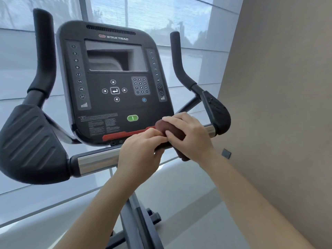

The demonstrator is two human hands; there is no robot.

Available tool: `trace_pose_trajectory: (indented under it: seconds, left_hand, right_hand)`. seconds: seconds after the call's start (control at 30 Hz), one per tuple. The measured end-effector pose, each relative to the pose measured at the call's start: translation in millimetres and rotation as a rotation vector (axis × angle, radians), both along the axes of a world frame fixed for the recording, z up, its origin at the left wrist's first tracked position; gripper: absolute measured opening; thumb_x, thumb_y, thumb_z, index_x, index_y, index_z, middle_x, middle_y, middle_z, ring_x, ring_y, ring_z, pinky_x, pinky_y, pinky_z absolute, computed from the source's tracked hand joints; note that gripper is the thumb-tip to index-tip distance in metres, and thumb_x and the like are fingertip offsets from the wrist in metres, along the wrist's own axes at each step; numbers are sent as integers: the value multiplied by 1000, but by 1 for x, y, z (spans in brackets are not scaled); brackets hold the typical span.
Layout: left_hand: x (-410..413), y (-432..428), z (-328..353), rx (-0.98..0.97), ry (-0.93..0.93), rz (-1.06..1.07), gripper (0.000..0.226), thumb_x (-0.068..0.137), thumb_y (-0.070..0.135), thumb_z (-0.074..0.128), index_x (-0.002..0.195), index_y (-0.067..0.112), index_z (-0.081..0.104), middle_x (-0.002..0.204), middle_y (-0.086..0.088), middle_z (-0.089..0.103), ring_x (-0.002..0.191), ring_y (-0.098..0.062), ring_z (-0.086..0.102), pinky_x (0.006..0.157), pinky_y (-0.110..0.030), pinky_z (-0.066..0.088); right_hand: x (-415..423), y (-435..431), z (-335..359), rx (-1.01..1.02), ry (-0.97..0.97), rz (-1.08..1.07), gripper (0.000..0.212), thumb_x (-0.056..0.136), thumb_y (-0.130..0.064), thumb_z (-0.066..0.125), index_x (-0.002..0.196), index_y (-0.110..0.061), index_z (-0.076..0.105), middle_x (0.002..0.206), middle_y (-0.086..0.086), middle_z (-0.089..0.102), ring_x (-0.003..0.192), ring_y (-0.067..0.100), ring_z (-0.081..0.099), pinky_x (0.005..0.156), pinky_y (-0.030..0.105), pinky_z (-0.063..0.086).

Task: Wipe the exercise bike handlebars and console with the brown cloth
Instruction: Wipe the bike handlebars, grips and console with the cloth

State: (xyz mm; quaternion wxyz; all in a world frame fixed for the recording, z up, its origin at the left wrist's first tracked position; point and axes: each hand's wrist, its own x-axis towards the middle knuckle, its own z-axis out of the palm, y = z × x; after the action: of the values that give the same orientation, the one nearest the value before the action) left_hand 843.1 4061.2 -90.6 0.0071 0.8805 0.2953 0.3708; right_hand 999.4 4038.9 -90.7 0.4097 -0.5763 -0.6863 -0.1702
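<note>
The exercise bike's black console [115,81] faces me, with a dark screen, a keypad and a green button. Its handlebar [93,161] is a chrome crossbar below the console, with black elbow pads and upright foam grips at both ends. A brown cloth [173,131] is wrapped over the crossbar just right of the console's lower edge. My right hand [190,135] grips the cloth around the bar. My left hand [142,151] curls round the bar right beside it, its fingertips touching the cloth's edge.
The left elbow pad [34,142] and left grip [45,51] stand close on the left; the right pad [217,108] and right grip [177,56] are farther back. A beige wall [278,87] rises at the right. Shaded windows [152,13] fill the background. The bike's frame post [133,218] runs down between my forearms.
</note>
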Motion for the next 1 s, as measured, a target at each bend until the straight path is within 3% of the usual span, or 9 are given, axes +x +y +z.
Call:
trace_pose_trajectory:
  seconds: [0.23,0.33,0.43,0.6,0.73,0.83,1.0]
  left_hand:
    - [11,-4,4,-9,-20,-63,35,70,-9,68,95,14,74,96,3,73,68,-28,66,54,-30,46]
    - [14,-7,6,3,-57,-69,38,68,-13,67,92,15,74,94,4,73,68,-29,67,51,-35,50]
    - [11,-8,13,32,-67,-82,40,64,-13,69,91,15,74,91,5,73,67,-26,67,52,-29,47]
    - [14,-6,26,-31,-52,-64,35,67,0,75,95,21,73,94,9,71,77,-20,67,58,-11,32]
    - [16,-8,22,1,-71,6,31,66,9,78,93,23,73,90,9,71,70,-21,66,54,-17,35]
    - [15,-6,19,25,-102,85,23,67,22,70,89,27,73,85,13,69,68,-19,64,52,-17,34]
    - [19,1,15,26,-140,125,20,68,31,65,85,34,73,79,17,67,67,-11,61,50,-19,37]
  right_hand:
    - [87,-24,14,-43,85,-272,31,84,-18,59,114,-23,64,110,0,61,100,25,54,83,36,48]
    - [75,-23,-2,150,97,-355,31,82,-25,55,112,-21,65,107,1,62,94,24,54,79,32,48]
    - [28,-8,-28,462,134,-334,31,82,-24,56,112,-16,64,108,8,63,95,22,55,86,21,42]
    - [35,8,-40,790,60,-264,29,85,-21,58,112,-10,58,110,16,59,100,27,57,81,41,54]
    - [74,10,-42,945,234,-394,28,86,-14,54,111,-2,57,112,26,57,102,35,54,88,44,49]
    - [46,27,-50,1020,379,-362,30,83,-11,54,111,-2,56,114,19,55,106,33,52,89,46,49]
    - [-17,46,-69,979,299,-163,27,89,-28,52,115,-18,51,113,18,50,103,38,53,86,49,51]
